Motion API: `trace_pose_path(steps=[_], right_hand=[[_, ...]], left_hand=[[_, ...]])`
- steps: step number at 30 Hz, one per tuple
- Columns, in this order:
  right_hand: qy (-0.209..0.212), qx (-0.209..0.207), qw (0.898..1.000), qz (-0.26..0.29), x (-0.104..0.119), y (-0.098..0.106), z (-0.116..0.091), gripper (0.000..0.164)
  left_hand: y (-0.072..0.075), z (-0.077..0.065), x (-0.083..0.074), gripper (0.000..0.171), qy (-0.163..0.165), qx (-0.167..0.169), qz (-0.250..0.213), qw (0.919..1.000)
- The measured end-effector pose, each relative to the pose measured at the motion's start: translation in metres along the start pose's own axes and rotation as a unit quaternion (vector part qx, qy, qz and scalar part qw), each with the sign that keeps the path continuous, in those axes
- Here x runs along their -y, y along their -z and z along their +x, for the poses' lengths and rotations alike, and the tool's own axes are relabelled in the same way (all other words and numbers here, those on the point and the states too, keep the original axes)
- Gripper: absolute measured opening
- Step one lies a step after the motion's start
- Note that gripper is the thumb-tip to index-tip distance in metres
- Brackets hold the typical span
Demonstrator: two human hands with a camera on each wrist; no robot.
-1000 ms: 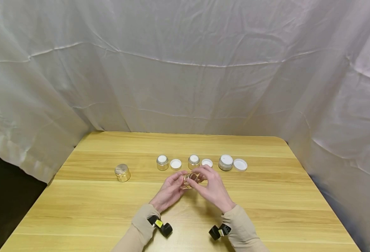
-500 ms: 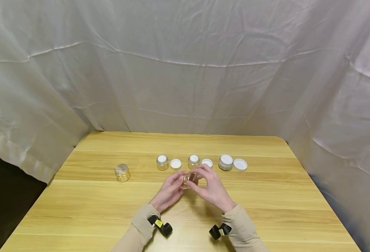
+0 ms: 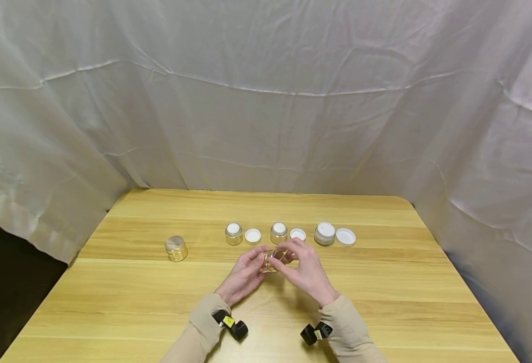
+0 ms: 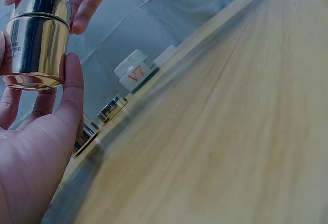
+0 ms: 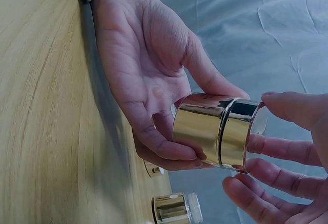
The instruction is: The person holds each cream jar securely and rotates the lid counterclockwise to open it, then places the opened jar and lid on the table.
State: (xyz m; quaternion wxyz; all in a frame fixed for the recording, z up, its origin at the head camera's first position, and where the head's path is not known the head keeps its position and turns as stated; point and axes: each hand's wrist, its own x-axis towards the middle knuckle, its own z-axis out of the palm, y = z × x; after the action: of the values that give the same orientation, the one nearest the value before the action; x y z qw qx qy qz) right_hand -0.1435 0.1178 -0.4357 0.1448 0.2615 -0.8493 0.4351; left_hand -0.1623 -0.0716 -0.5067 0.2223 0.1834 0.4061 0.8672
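Note:
Above the table's middle, my left hand point(image 3: 242, 278) grips a shiny gold cosmetic jar point(image 4: 41, 47) by its body, thumb and fingers wrapped round the lower part. My right hand point(image 3: 308, 272) holds the jar's gold lid point(image 5: 240, 131) between thumb and fingertips at its rim. The lid sits on the body, with a seam line between them in both wrist views. In the head view the jar lies tilted sideways, its lid end toward the right hand and partly covered by fingers.
A closed gold jar point(image 3: 176, 249) stands at left. Behind the hands, two gold jars with white tops point(image 3: 234, 234) stand beside white lids point(image 3: 253, 236). A larger jar marked V7 point(image 4: 137, 73) stands right of them with its lid point(image 3: 345, 237). Grey curtain point(image 3: 266, 126) surrounds the table.
The right hand's fingers shift slightly round the lid, closing further over it half a second ago and drawing back now. The left hand and the jars on the table stay put.

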Motion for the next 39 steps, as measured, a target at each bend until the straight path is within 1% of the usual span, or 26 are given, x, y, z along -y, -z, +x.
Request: trace_pose_path(steps=[5, 7, 9, 12, 14, 20, 27, 34, 36, 39], right_hand=[[0.023, 0.022, 0.999, -0.018, 0.0004, 0.0019, 0.0001, 0.029], [0.037, 0.025, 0.999, -0.028, -0.0002, 0.0027, 0.0001, 0.032], [0.042, 0.025, 0.998, -0.029, -0.0005, 0.0026, -0.0002, 0.034], [0.035, 0.02, 0.999, -0.021, 0.0001, 0.0021, 0.0, 0.034], [0.023, 0.012, 1.0, -0.016, 0.0006, 0.0017, -0.0001, 0.034], [0.0, -0.012, 1.0, -0.008, -0.0002, 0.0008, -0.0006, 0.028], [0.007, -0.008, 1.0, -0.011, 0.0013, 0.0017, -0.0006, 0.026], [0.033, 0.019, 0.999, -0.035, 0.0026, 0.0035, -0.0002, 0.031], [0.035, 0.022, 0.998, -0.037, 0.0023, 0.0034, -0.0002, 0.032], [0.027, 0.016, 0.999, -0.034, 0.0017, 0.0027, -0.0001, 0.031]], left_hand=[[0.0, -0.0005, -0.0003, 0.019, 0.005, -0.002, 0.005, 1.0], [-0.0003, -0.0007, -0.0007, 0.019, 0.005, -0.002, 0.006, 1.0], [-0.0006, -0.0006, -0.0009, 0.019, 0.005, -0.002, 0.006, 1.0], [-0.001, -0.0006, -0.0013, 0.02, 0.005, -0.001, 0.004, 1.0], [-0.001, -0.0004, -0.0011, 0.02, 0.003, 0.002, 0.002, 1.0], [-0.0007, 0.0, -0.0001, 0.022, -0.008, 0.018, -0.003, 0.9998], [-0.0004, -0.0001, 0.0002, 0.02, -0.005, 0.011, 0.004, 0.9999], [-0.0004, -0.0002, -0.0004, 0.023, -0.005, 0.02, 0.002, 0.9998], [-0.0002, -0.0001, -0.0005, 0.023, -0.007, 0.023, 0.001, 0.9997], [0.0003, 0.0002, -0.0003, 0.023, -0.007, 0.024, 0.0, 0.9997]])
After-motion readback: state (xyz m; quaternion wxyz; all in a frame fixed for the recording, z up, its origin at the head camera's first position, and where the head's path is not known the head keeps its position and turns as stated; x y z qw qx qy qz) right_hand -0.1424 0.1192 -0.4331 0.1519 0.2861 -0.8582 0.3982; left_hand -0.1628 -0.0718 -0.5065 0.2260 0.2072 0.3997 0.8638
